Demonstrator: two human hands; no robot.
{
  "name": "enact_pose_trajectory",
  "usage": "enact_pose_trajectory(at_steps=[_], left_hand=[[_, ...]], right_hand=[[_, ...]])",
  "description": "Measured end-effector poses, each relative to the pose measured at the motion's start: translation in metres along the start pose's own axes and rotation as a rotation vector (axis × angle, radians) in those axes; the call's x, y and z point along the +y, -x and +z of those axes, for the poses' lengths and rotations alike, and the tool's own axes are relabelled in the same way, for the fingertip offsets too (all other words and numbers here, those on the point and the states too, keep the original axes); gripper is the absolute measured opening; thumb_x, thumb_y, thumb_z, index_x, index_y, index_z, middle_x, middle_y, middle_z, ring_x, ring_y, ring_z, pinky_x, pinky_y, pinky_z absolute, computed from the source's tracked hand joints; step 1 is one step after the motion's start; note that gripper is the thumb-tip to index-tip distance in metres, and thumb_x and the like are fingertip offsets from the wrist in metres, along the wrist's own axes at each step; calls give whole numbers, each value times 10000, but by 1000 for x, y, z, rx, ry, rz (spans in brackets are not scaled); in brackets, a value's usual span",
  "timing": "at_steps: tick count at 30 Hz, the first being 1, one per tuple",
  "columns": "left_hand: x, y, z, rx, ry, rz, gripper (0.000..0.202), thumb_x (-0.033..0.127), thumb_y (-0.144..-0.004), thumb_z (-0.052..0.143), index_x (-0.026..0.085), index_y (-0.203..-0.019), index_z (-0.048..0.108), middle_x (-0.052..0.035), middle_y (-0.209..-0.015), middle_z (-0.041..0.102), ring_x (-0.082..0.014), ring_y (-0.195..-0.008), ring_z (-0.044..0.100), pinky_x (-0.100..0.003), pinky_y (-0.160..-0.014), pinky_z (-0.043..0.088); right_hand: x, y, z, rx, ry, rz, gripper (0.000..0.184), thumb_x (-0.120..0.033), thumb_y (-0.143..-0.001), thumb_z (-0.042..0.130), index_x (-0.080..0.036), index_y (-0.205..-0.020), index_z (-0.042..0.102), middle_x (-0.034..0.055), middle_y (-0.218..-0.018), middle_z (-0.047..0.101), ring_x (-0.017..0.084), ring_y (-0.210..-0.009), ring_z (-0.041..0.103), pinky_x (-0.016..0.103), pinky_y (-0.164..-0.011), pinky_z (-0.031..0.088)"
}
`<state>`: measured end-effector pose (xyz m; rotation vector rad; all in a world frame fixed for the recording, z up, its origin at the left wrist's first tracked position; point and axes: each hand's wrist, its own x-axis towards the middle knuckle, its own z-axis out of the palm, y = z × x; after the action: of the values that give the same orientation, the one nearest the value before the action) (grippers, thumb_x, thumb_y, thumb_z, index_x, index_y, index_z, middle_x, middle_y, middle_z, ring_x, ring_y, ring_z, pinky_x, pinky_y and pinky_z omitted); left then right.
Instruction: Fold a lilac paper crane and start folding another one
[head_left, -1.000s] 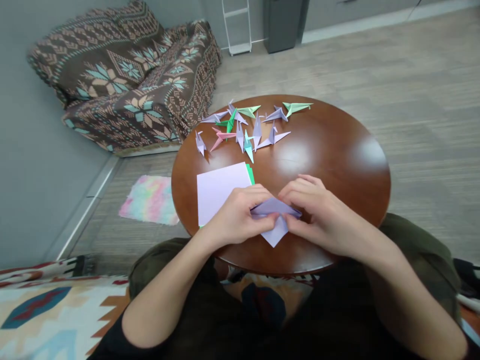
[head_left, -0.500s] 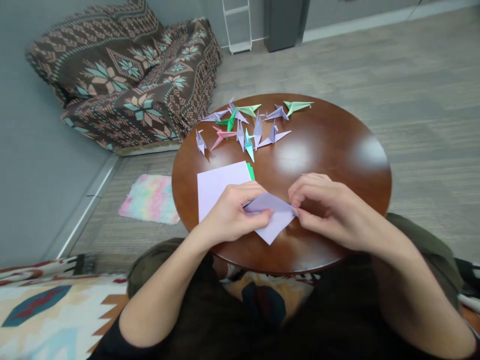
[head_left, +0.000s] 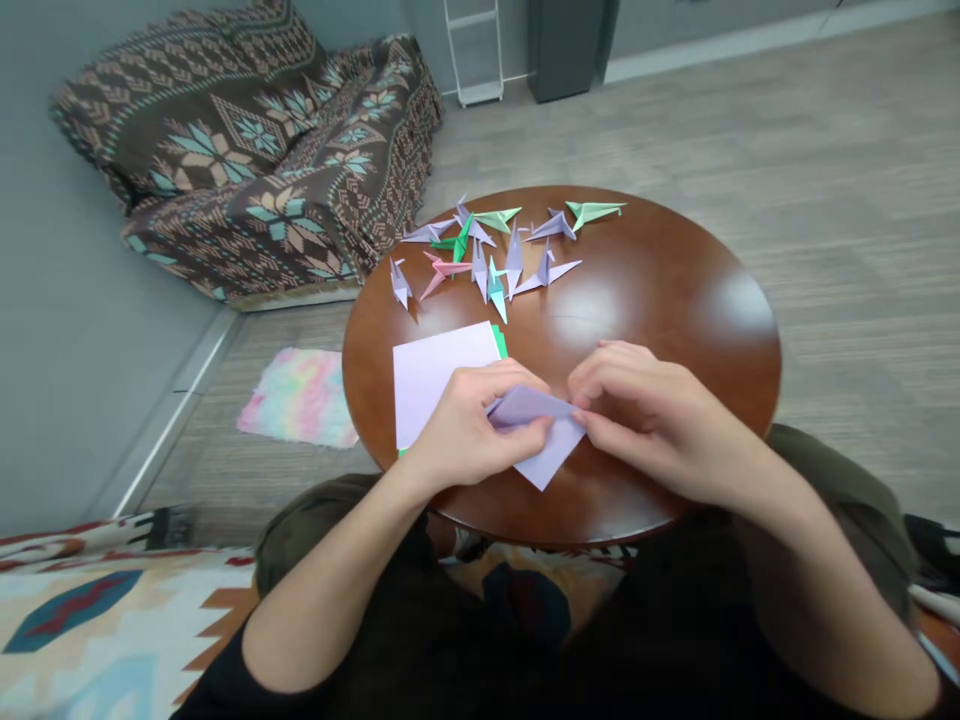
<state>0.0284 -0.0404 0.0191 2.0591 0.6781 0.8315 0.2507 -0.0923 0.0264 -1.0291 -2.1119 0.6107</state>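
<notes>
A partly folded lilac paper (head_left: pixel 541 437) lies near the front edge of the round brown table (head_left: pixel 660 300). My left hand (head_left: pixel 472 432) pinches its left side, fingers closed on the paper. At the paper's right corner my right hand (head_left: pixel 645 415) also pinches it, fingers curled. Just left of my hands sits a flat stack of square sheets (head_left: pixel 435 372), lilac on top with green showing beneath.
Several folded paper cranes (head_left: pixel 495 250) in lilac, green, pink and teal lie across the far part of the table. A patterned blanket-covered sofa (head_left: pixel 247 150) stands at the back left. A pastel cloth (head_left: pixel 300 397) lies on the floor beside the table.
My right hand drew away to the right, spreading the paper, then came back toward my left hand. The paper's top flap now stands folded up between both hands.
</notes>
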Motion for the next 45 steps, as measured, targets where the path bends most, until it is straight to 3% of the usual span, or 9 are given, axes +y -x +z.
enact_pose_trajectory(at_steps=[8,13,20,25,32,38,45], left_hand=[[2,-2,4,16,41,-51,54,138,-782,707,161,-815,744,-41,-838,759,-160,-761,687,-285,-729,532],[0,-2,2,45,92,-119,61,177,-753,730,148,-804,747,-47,-812,748,-149,-691,641,-269,-637,488],[-3,2,-3,21,94,-174,77,180,-772,709,136,-819,751,-39,-801,716,-142,-682,607,-266,-625,455],[-8,6,-8,3,68,-162,31,177,-792,704,152,-784,721,-8,-759,693,-135,-693,606,-262,-669,468],[-14,8,-16,-28,21,-80,58,123,-767,704,169,-748,674,-35,-822,743,-165,-769,666,-299,-771,518],[-10,4,-12,-13,-2,-86,25,168,-799,710,148,-801,725,-28,-773,698,-150,-720,616,-273,-696,478],[-7,2,-9,-14,-1,-40,67,166,-830,691,142,-855,749,-16,-753,679,-144,-719,602,-265,-690,468]], right_hand=[[-4,1,10,37,30,8,113,-187,-1030,555,-234,-944,501,20,-906,620,192,-848,574,396,-893,405],[-4,1,6,89,20,15,105,-180,-1028,538,-244,-950,505,39,-928,637,214,-877,573,401,-868,419],[-1,4,0,60,20,17,100,-171,-1026,535,-243,-961,511,37,-933,637,216,-892,575,412,-885,422],[5,8,-8,73,27,24,104,-180,-1017,566,-240,-945,520,37,-942,644,217,-902,581,396,-861,425],[6,10,-13,89,-3,88,109,-194,-1021,564,-235,-928,523,39,-927,636,213,-876,566,381,-822,422],[1,4,-2,95,-14,40,121,-157,-1019,550,-229,-929,515,33,-921,634,200,-879,571,372,-833,424],[1,3,3,213,-8,42,124,-139,-994,580,-230,-926,532,25,-918,627,192,-849,586,348,-792,438]])
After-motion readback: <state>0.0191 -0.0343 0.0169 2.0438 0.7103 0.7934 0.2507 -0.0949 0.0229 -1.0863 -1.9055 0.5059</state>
